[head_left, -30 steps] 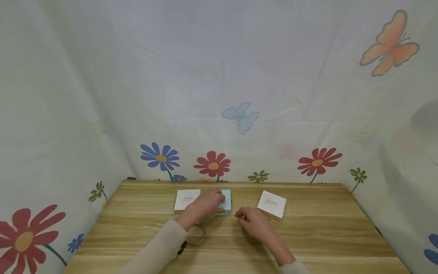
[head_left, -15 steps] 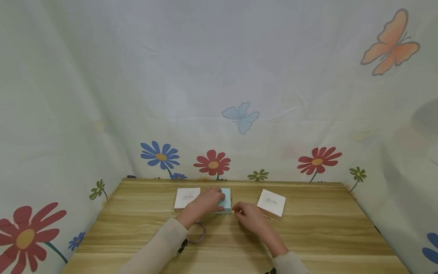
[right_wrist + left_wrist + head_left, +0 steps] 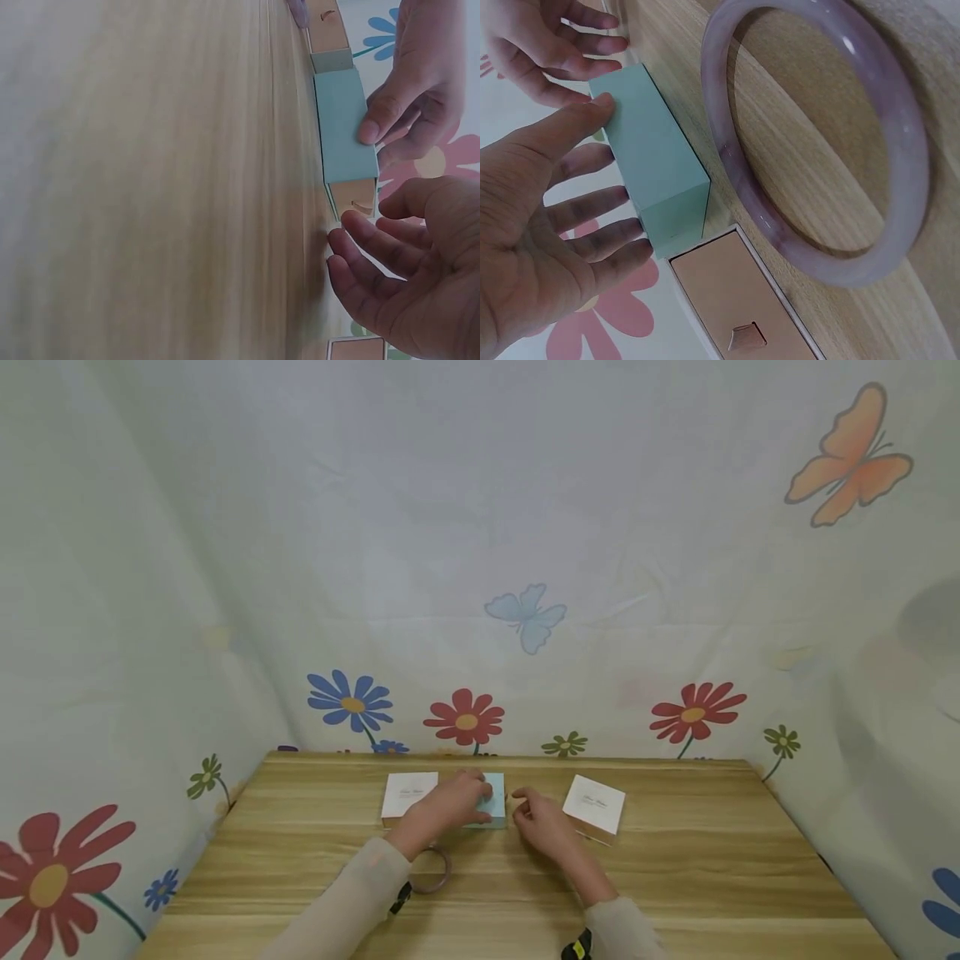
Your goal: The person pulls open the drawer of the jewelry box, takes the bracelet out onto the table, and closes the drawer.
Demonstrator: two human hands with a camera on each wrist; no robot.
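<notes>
A light teal drawer box [image 3: 497,787] lies at the back of the wooden table. My left hand [image 3: 446,806] grips it, thumb on its front edge and the other fingers over the top, as the left wrist view shows. Its right end, seen in the right wrist view, has a tan drawer front [image 3: 345,192] with a small pull tab [image 3: 363,205]. My right hand [image 3: 547,831] is just off that end, fingers loosely bent and holding nothing, fingertips close to the tab.
A white box [image 3: 405,787] sits against the teal box's left side, partly behind my left arm. Another white box [image 3: 596,802] stands turned at the right. A pale purple bangle [image 3: 900,120] lies in front, near my left wrist. A floral cloth [image 3: 525,693] hangs behind the table.
My right hand has moved slightly forward and left, towards the teal box's right end. The left hand stays on the box, and the boxes and bangle keep their places.
</notes>
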